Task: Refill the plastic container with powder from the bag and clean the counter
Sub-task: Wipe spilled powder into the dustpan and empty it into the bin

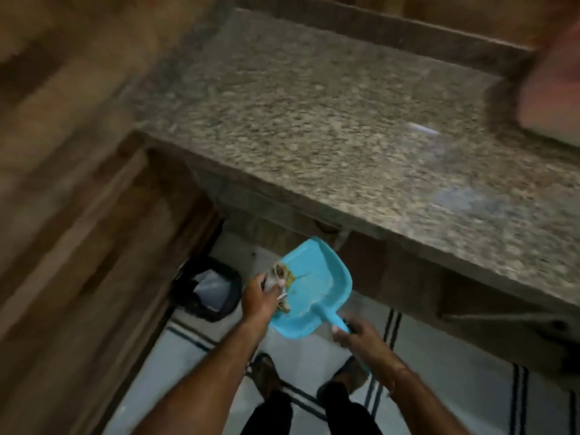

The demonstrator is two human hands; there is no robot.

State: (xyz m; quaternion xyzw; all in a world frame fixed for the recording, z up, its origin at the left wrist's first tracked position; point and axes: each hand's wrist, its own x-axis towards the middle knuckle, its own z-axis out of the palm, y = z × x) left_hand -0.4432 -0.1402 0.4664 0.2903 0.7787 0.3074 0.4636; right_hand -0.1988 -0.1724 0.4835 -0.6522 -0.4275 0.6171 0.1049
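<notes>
My right hand [357, 335] grips the handle of a light blue dustpan [314, 277], held below the edge of the speckled granite counter [329, 127]. My left hand [262, 296] holds a crumpled, dirty cloth or wrapper [277, 274] at the left rim of the pan. A little yellowish dust lies on the pan's floor. No powder bag or plastic container shows clearly; the frame is blurred by motion.
A black waste bin [208, 288] with a pale liner stands on the floor left of my hands, by a wooden cabinet [78, 246]. A blurred pinkish object [552, 89] sits at the counter's far right. My feet stand on white tile with dark stripes.
</notes>
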